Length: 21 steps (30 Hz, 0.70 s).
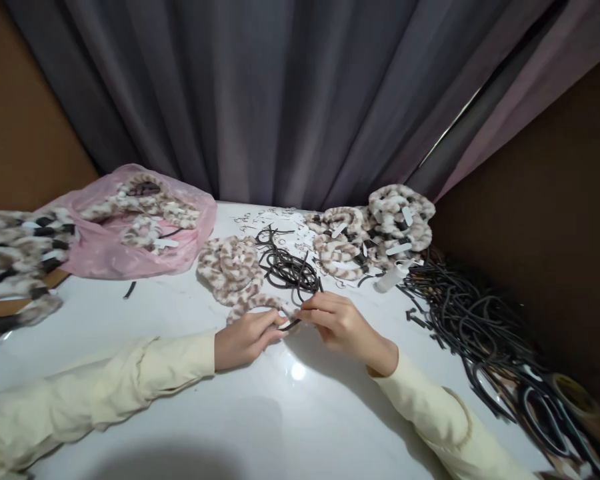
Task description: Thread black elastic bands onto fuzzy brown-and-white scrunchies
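Observation:
Between my hands runs a thin black cord [293, 325], held low over the white table. My left hand [247, 339] pinches one part of it between thumb and fingers. A short way to the right, my right hand [336, 321] has its fingers closed on the same cord; the fingertips partly hide it. Just behind my left hand lies a brown-and-white fluffy strip [260, 303], which reaches up to my fingers. A coiled fluffy roll [233, 263] sits beyond it. Behind my right hand is a tangle of black cords [290, 267].
A pink plastic bag [130, 260] with fluffy pieces stands at the left. More fluffy rings with white tags [400, 220] are piled at the back right, beside a small white bottle [393, 277]. Black cords [460, 313] heap along the right edge. A curtain [280, 100] hangs behind.

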Each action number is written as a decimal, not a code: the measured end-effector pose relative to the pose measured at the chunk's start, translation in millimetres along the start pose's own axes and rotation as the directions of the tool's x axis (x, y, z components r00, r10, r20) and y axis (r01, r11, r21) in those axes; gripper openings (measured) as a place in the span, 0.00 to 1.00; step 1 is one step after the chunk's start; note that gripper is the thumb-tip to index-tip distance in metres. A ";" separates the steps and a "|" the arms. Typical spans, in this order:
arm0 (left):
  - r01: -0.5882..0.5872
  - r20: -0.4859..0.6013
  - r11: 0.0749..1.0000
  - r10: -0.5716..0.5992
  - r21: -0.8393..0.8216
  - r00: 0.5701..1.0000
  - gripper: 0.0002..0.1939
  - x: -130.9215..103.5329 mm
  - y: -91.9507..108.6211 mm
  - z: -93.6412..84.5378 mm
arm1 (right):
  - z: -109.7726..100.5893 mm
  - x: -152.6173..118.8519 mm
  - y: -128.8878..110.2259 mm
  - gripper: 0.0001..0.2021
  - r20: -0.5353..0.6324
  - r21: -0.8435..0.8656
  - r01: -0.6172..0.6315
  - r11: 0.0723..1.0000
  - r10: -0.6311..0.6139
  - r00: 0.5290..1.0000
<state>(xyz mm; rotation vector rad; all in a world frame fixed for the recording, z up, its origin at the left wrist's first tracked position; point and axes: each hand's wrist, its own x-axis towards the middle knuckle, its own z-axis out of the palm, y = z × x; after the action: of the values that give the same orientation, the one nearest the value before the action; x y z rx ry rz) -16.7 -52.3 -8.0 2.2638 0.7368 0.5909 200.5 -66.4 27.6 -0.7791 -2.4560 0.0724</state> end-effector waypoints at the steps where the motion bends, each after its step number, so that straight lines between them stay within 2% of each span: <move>1: -0.019 0.003 1.000 0.019 0.017 1.000 0.06 -1.0 -0.7 1.0 | 0.2 -0.2 -0.3 0.17 -0.013 -0.026 0.016 1.000 -0.016 1.000; 5: -0.122 -0.010 0.988 0.123 0.095 0.992 0.05 -5.4 -2.3 4.8 | 1.3 1.6 -3.0 0.14 -0.035 -0.099 0.051 0.994 -0.055 0.998; 9: -0.220 -0.090 0.956 0.241 0.193 0.966 0.03 -9.8 -2.5 8.0 | 3.0 2.9 -5.0 0.14 -0.034 -0.158 0.016 0.987 -0.021 0.999; 14: -0.276 -0.173 0.910 0.339 0.309 0.925 0.08 -13.1 -0.9 9.1 | 8.5 1.9 -4.8 0.15 0.002 -0.095 -0.017 0.995 0.017 1.000; 18: -0.311 -0.086 0.898 0.353 0.312 0.932 0.12 -13.2 -1.4 7.9 | 12.8 1.9 -7.2 0.13 -0.021 -0.032 -0.022 0.999 0.021 1.000; 21: -0.297 -0.023 0.920 0.313 0.257 0.949 0.11 -12.6 -3.5 7.4 | 15.6 2.8 -10.9 0.13 -0.071 0.011 -0.007 1.000 0.008 0.997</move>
<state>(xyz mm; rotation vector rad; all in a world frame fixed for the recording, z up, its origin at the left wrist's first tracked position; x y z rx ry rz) -22.8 -61.6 -18.0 2.6331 0.5120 0.7550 184.8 -72.2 18.1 -0.7730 -2.3841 0.0598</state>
